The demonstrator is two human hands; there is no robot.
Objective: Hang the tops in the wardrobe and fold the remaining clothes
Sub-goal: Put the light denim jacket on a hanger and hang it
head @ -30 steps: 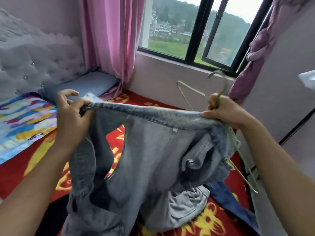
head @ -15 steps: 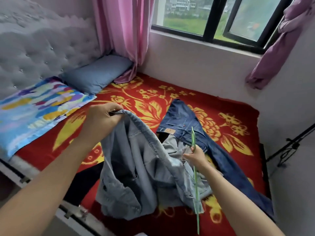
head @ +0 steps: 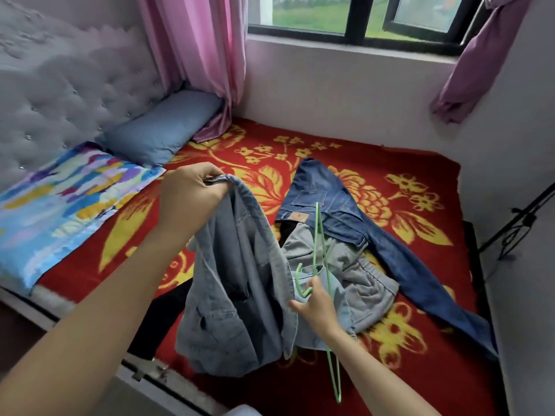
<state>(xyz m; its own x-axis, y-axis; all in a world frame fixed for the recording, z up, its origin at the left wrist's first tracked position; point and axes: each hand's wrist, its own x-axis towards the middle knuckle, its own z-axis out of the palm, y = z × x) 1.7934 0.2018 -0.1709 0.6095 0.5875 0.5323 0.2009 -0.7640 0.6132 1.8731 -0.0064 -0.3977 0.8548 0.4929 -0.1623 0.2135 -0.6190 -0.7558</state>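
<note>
Hanger [head: 317, 213] rotated, hook left; long axis near-far in right hand [head: 318, 306].

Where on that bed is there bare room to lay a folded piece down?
Free: the red blanket between the blue pillow and the dark jeans, by the window wall, and the right stretch past the jeans. Crowded: the near middle, where grey shorts, jeans and the held denim jacket pile together.

A jacket [head: 234, 295] hangs over the bed's [head: 405, 163] near edge; shorts [head: 366, 283] lie just behind it, jeans [head: 330, 205] touching them farther back. A pillow [head: 162, 130] lies far left.
</note>
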